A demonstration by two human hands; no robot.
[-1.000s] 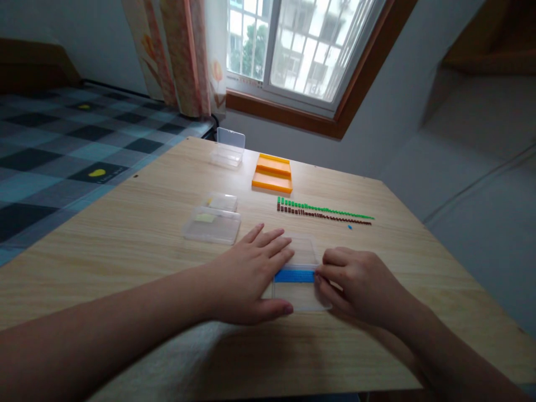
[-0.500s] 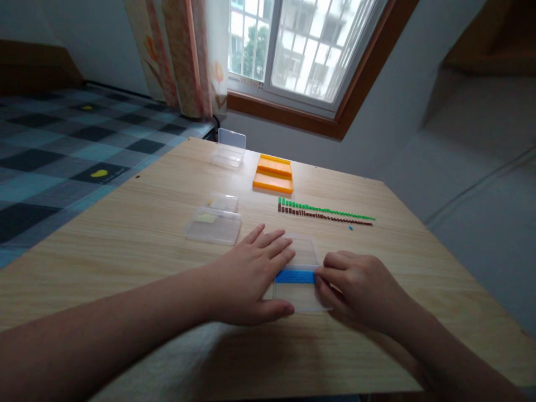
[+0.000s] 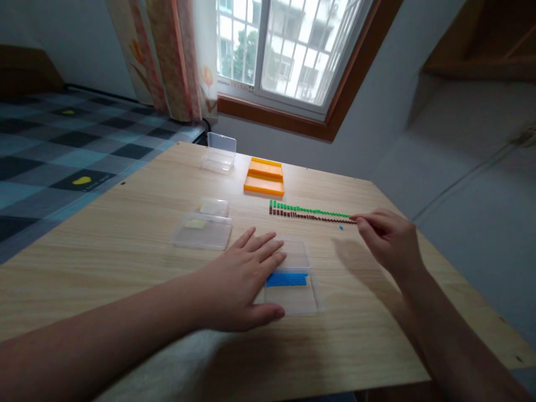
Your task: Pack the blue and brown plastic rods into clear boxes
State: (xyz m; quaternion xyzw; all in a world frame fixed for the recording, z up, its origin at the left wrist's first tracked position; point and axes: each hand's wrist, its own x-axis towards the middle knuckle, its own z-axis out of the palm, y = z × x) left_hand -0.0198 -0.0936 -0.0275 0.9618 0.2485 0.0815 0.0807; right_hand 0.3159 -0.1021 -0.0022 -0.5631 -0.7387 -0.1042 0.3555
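My left hand (image 3: 247,279) lies flat with its fingers spread, over the left side of an open clear plastic box (image 3: 295,304). Inside that box is a strip of small blue pieces (image 3: 287,279) packed side by side, its right end uneven. My right hand (image 3: 389,237) is at the far end of two long rows, one of green pieces (image 3: 293,206) and one of brown pieces (image 3: 288,213). Its thumb and fingertips are pinched together there; whatever is between them is too small to make out. A single blue piece (image 3: 341,228) lies on the table just below the rows.
An orange two-part tray (image 3: 263,185) stands behind the rows. To its left is an open clear box (image 3: 221,153), and nearer me another clear box (image 3: 209,237) with a pale yellow patch. Everything rests on a wooden table (image 3: 138,234) beside a checked bed (image 3: 96,151).
My right hand has left the blue strip in the box and moved up and right to the end of the rows. My left hand stays spread on the box.
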